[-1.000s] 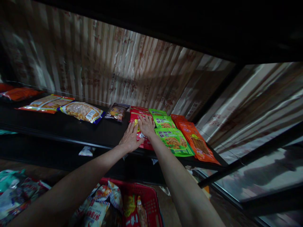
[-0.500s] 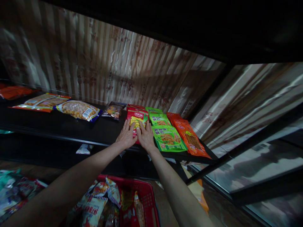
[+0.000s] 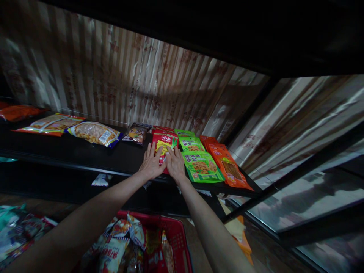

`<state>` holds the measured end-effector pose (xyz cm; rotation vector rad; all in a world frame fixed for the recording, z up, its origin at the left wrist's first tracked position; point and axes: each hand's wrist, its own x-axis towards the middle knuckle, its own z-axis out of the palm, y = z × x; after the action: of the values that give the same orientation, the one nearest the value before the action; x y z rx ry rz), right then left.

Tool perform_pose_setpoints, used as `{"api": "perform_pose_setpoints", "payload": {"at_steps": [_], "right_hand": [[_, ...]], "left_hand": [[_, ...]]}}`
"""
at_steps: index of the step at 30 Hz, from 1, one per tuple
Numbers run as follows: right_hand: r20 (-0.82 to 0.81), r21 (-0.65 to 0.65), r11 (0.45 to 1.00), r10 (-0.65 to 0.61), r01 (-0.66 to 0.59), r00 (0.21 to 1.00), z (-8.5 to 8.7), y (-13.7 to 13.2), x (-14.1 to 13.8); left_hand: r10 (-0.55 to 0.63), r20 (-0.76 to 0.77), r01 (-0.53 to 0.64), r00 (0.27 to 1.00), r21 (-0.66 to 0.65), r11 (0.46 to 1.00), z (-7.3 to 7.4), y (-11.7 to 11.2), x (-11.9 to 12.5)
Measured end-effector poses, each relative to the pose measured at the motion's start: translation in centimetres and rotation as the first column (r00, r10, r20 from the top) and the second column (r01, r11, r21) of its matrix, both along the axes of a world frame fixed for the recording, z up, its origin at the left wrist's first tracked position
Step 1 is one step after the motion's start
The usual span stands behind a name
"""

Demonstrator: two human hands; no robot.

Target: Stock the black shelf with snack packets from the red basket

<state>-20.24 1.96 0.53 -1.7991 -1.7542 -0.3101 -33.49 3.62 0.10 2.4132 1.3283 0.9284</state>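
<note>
A red and yellow snack packet (image 3: 165,140) lies on the black shelf (image 3: 125,159), with more red packaging just behind it. My left hand (image 3: 152,162) rests on its left side, fingers stretched out and flat. On its right side lies my right hand (image 3: 175,163), its fingers also extended over the packet. Both hands cover the packet's lower part. Immediately to the right are green snack packets (image 3: 202,167) in an overlapping row. Orange packets (image 3: 229,165) overlap beyond them. A small dark snack bag (image 3: 136,133) sits left of the red packet.
Farther left on the shelf lie a clear-fronted snack bag (image 3: 93,133) and an orange-edged bag (image 3: 52,124). Below stands a red basket (image 3: 174,231) holding several snack packs. More bags (image 3: 19,235) are heaped at lower left. A dark upper shelf (image 3: 199,30) hangs overhead.
Both hands remain on the red packet in nearly the same place. The fingers of my left hand have shifted slightly on it.
</note>
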Motion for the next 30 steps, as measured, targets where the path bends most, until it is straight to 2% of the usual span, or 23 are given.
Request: {"api": "perform_pose_setpoints", "payload": {"at_steps": [8,15,21,25,30], "right_hand": [[-0.047,0.02,0.999,-0.03,0.031,0.998,-0.6,-1.3,0.2],[-0.091,0.027,0.999,0.023,-0.02,0.996,-1.1,-4.2,0.7],[-0.133,-0.02,0.999,0.044,-0.047,0.99,-2.0,-6.4,0.9],[-0.161,-0.023,0.994,0.1,-0.105,0.982,-2.3,-6.5,1.3],[-0.177,-0.015,0.993,0.11,-0.114,0.978,-2.3,-5.3,2.0]], "left_hand": [[0.002,0.003,-0.002,1.0,0.004,1.0,0.3,-0.2,-0.3],[0.011,-0.023,-0.012,1.0,-0.026,1.0,0.8,-0.4,-0.5],[0.009,-0.033,-0.01,0.999,-0.035,0.999,0.8,-0.4,-0.6],[-0.007,-0.034,0.006,0.999,-0.032,0.999,0.6,-0.2,-0.5],[-0.019,-0.052,0.016,0.998,-0.044,0.999,0.3,0.1,-0.4]]}}
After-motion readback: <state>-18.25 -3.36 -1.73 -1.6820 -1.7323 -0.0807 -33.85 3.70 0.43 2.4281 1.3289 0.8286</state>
